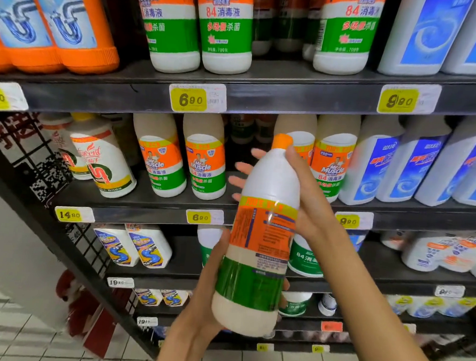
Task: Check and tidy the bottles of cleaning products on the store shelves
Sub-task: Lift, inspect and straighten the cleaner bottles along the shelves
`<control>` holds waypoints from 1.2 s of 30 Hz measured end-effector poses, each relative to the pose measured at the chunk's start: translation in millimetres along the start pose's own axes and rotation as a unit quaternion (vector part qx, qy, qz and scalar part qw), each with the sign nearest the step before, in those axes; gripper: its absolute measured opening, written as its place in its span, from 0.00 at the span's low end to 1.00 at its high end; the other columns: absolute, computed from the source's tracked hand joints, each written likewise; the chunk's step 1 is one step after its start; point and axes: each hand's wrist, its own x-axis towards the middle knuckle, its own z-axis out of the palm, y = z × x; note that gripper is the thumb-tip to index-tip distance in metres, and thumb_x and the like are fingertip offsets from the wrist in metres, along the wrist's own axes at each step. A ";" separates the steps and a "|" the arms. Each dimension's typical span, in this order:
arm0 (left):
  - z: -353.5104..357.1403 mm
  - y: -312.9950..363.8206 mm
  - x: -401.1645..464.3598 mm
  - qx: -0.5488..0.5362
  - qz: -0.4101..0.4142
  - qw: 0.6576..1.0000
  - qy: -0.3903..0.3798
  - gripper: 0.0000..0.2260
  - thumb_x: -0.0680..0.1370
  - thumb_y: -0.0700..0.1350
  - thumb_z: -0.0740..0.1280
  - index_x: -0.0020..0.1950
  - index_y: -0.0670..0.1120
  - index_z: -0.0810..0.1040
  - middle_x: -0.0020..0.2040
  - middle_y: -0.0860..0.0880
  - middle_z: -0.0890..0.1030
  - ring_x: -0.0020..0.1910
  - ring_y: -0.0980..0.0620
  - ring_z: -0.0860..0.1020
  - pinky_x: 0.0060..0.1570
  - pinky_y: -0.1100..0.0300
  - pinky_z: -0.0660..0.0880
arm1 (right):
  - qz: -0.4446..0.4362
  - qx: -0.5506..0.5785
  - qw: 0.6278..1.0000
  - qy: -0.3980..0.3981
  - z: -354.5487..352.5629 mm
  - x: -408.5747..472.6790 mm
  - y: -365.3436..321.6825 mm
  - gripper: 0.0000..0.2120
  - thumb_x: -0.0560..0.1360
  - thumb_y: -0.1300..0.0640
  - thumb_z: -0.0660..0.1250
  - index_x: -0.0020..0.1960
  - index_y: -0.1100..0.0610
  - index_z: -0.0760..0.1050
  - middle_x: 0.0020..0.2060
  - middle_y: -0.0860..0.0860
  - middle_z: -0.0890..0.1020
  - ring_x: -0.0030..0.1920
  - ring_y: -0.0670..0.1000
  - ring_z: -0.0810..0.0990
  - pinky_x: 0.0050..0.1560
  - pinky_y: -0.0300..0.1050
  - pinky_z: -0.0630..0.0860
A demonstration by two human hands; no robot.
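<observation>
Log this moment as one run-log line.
phase: checking | held: bottle, back label facing camera | left hand: grips base | right hand: grips shoulder | shelf: gap

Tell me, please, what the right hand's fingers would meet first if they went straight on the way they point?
Probably the Mr Muscle bottle on the middle shelf: the right hand points left behind the held bottle. Depth is unclear.

1. A white bottle [261, 238] with an orange cap is held in front of the shelves, its back label of small print facing the camera.
2. The left hand [209, 285] grips its lower part from the left.
3. The right hand [305, 202] wraps its upper body; fingertips [239, 167] show past the bottle's left side.
4. Behind, Mr Muscle bottles [204, 161] stand upright on the middle shelf [144, 216].
5. A yellow price tag [204, 217] reads 6.90.
</observation>
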 end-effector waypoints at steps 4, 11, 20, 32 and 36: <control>2.5 -8.7 -0.1 0.023 -0.030 0.999 0.000 0.38 0.71 0.69 0.61 0.65 0.37 0.73 0.52 0.34 0.80 0.48 0.38 0.81 0.50 0.46 0.78 | -0.017 0.007 1.000 0.019 -9.3 -0.2 11.6 0.18 0.70 0.45 0.67 0.49 0.58 0.82 0.44 0.59 0.83 0.45 0.58 0.83 0.48 0.54 0.80; -0.6 -9.0 -3.4 -0.004 -0.035 0.997 0.065 0.40 0.68 0.69 0.64 0.67 0.38 0.73 0.56 0.33 0.79 0.47 0.38 0.81 0.47 0.46 0.78 | 0.018 -0.071 0.990 0.119 -8.5 -1.7 7.2 0.26 0.66 0.46 0.71 0.59 0.60 0.76 0.48 0.60 0.84 0.48 0.59 0.83 0.45 0.52 0.82; 29.5 22.0 -26.8 -0.104 0.006 0.994 0.040 0.43 0.51 0.56 0.83 0.62 0.38 0.77 0.54 0.33 0.79 0.44 0.36 0.80 0.38 0.46 0.80 | 0.113 0.011 0.990 0.078 -12.8 7.8 14.8 0.30 0.67 0.43 0.72 0.62 0.61 0.73 0.64 0.68 0.71 0.69 0.64 0.67 0.65 0.61 0.70; 27.9 13.3 -26.8 -0.063 -0.009 0.995 0.083 0.46 0.54 0.55 0.82 0.68 0.41 0.71 0.62 0.34 0.76 0.64 0.33 0.72 0.67 0.37 0.65 | 0.110 0.055 0.985 0.125 -6.4 7.2 22.8 0.34 0.65 0.46 0.74 0.68 0.54 0.71 0.54 0.62 0.81 0.53 0.61 0.82 0.55 0.59 0.78; 20.8 8.7 -25.5 -0.042 0.003 0.998 0.046 0.43 0.60 0.55 0.80 0.70 0.41 0.68 0.64 0.34 0.75 0.64 0.33 0.73 0.66 0.37 0.66 | 0.075 0.082 0.990 0.085 -1.2 4.4 15.8 0.38 0.62 0.47 0.76 0.69 0.56 0.70 0.60 0.62 0.78 0.54 0.61 0.80 0.56 0.60 0.77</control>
